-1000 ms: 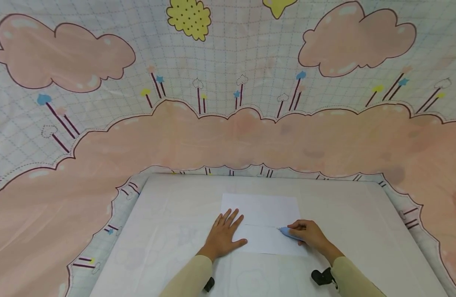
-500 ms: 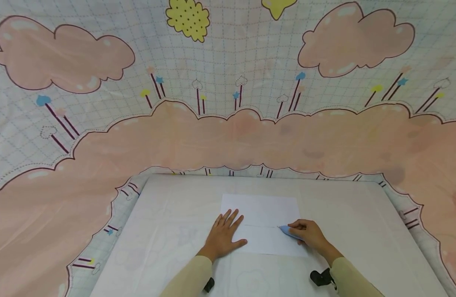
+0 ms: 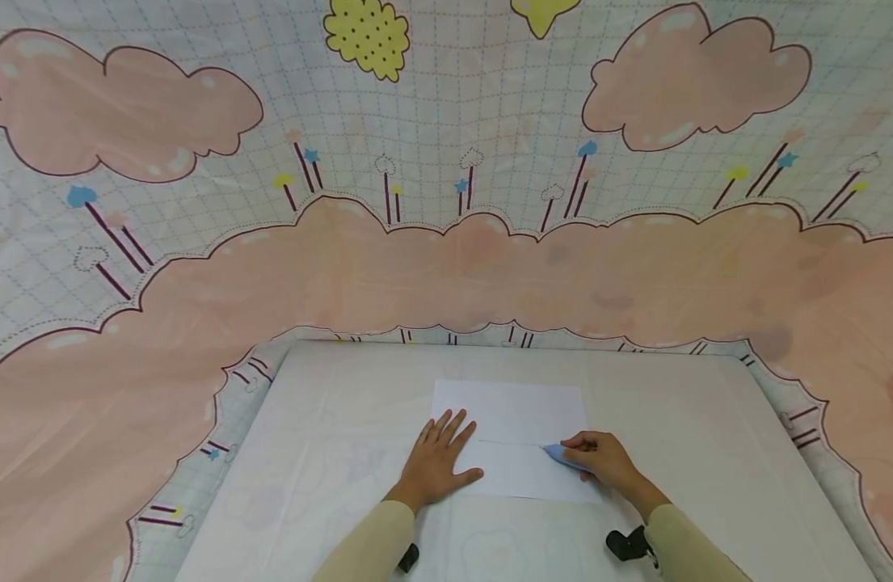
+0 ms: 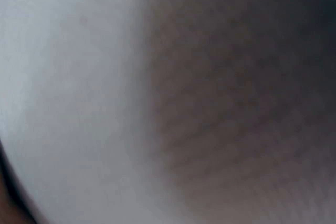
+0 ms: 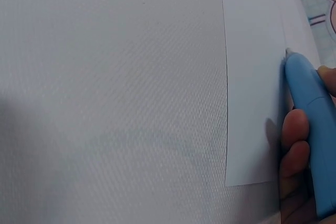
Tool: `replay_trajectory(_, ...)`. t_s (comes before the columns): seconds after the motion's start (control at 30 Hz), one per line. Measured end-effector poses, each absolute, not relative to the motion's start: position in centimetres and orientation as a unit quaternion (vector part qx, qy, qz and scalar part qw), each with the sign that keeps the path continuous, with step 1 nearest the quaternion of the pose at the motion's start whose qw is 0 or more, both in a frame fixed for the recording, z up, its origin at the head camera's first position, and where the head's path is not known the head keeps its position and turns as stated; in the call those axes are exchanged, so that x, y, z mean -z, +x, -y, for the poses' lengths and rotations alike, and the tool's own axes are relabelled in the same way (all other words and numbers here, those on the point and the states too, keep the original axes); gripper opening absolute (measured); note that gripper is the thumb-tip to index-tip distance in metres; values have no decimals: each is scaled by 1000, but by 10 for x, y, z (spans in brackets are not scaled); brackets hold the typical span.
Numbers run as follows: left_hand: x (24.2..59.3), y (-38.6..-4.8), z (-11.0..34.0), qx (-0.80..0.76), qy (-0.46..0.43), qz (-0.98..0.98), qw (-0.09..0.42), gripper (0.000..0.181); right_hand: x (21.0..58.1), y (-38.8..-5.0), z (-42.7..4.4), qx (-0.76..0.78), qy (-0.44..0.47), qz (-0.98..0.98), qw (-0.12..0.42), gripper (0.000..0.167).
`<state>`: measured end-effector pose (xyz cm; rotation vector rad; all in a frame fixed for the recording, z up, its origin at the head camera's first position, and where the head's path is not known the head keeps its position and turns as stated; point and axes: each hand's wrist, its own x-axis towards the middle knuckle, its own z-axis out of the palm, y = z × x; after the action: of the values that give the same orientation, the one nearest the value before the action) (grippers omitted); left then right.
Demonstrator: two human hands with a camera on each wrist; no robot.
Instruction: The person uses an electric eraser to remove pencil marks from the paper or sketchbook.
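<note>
A white sheet of paper lies on the white table, with a thin line across its middle. The left hand rests flat with spread fingers on the sheet's left part. In the right hand is a blue pen-like tool, its tip at the line. The right wrist view shows the blue tool gripped between thumb and curled fingers, its pale tip touching the paper. Blur and a dark shape fill the left wrist view; no fingers can be made out there.
The white tabletop spreads around the sheet. Behind it and at its sides hangs a cloth printed with pink clouds. Black devices are at both wrists, one beside the right sleeve and one beside the left sleeve.
The tool's tip has shifted slightly left along the line since half a second ago, after a small shift right before that. The left hand stays in place on the paper.
</note>
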<state>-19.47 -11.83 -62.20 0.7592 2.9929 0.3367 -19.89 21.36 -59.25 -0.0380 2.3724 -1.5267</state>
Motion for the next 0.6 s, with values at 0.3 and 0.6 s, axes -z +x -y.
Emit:
replay_trajectory(0.3,624,-195,119,-107,246,-963,16,83,595,-200,-212,530,13,-836,141,25)
replay_trajectory(0.6,625,-197,118,-97,235,-967,34,83,597,-201,-212,529,8,-835,149,26)
